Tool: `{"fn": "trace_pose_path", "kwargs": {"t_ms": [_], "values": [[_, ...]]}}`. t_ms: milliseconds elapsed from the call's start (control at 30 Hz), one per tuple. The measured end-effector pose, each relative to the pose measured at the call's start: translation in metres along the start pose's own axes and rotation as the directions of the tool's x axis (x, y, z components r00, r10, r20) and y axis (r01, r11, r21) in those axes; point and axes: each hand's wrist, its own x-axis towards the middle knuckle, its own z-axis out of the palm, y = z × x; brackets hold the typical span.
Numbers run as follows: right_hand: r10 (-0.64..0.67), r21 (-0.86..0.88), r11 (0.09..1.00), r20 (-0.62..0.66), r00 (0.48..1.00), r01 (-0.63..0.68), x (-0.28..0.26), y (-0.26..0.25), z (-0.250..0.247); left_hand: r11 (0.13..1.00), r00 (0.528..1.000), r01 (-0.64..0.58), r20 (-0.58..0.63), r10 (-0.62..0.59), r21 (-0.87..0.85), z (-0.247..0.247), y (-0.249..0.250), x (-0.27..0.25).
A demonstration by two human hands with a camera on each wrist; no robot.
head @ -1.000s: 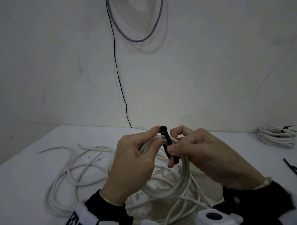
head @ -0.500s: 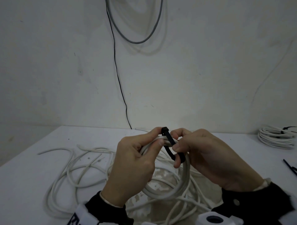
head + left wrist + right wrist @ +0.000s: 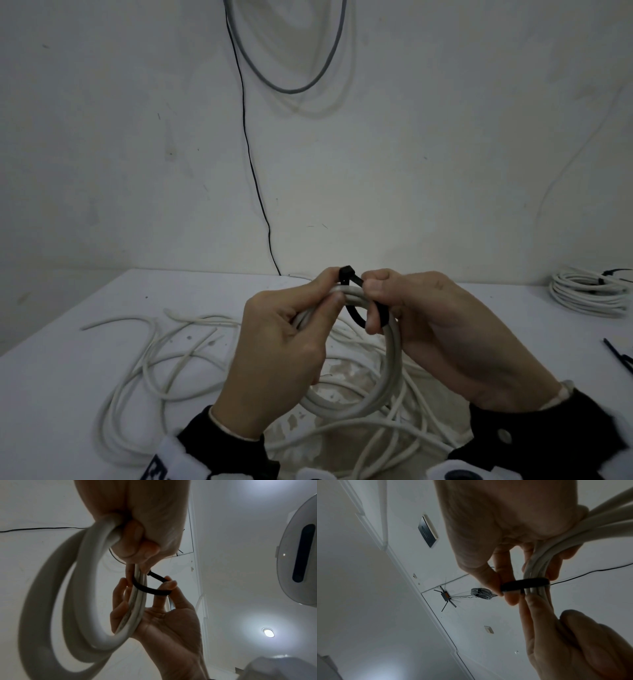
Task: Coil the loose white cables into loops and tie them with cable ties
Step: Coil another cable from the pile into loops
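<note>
I hold a coil of white cable (image 3: pixel 388 370) upright above the table (image 3: pixel 85 394), between both hands. My left hand (image 3: pixel 325 291) grips the top of the coil and pinches the head of a black cable tie (image 3: pixel 346 274) against it. My right hand (image 3: pixel 375 305) pinches the tie's strap, which curves in a loose loop around the bundle. In the left wrist view the cable tie (image 3: pixel 150 589) crosses the strands of the coil (image 3: pixel 77 601) and its tail sits in the fingers of the right hand (image 3: pixel 163 622). In the right wrist view the cable tie (image 3: pixel 525 583) bands the coil (image 3: pixel 537 563).
Loose white cables (image 3: pixel 154 359) sprawl over the table below and left of my hands. A tied white coil (image 3: pixel 589 291) lies at the far right. Spare black cable ties (image 3: pixel 616 356) lie at the right edge. A black wire (image 3: pixel 253 171) runs down the wall.
My right hand has bent the tie's strap from nearly straight into a loop around the coil. The left hand has kept its hold on the coil and the tie's head.
</note>
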Motion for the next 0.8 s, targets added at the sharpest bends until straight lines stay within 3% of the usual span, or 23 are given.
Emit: {"fn": "trace_pose_path", "kwargs": {"t_ms": [233, 367, 500, 633, 800], "values": [[-0.081, -0.222, 0.974, -0.118, 0.990, 0.053, 0.003, 0.009, 0.006, 0.992, 0.996, -0.078, 0.041, 0.075, 0.098, 0.001, 0.001, -0.001], [-0.188, -0.340, 0.934, -0.218, 0.958, 0.106, 0.003, 0.010, 0.014, 0.994, 0.999, -0.050, 0.023, 0.048, 0.094, -0.003, -0.002, 0.001], [-0.200, -0.284, 0.952, -0.310, 0.929, 0.110, 0.000, 0.002, 0.009, 0.999, 0.994, 0.026, 0.105, -0.029, 0.028, -0.011, 0.000, 0.004], [-0.112, -0.276, 0.960, -0.258, 0.960, 0.038, -0.001, 0.001, 0.004, 0.996, 0.955, 0.089, 0.282, -0.090, 0.016, -0.008, 0.000, 0.000], [0.000, -0.004, 1.000, -0.294, 0.956, -0.001, 0.004, 0.002, -0.010, 0.983, 0.926, 0.171, 0.350, -0.140, -0.060, -0.001, -0.003, -0.003]]}}
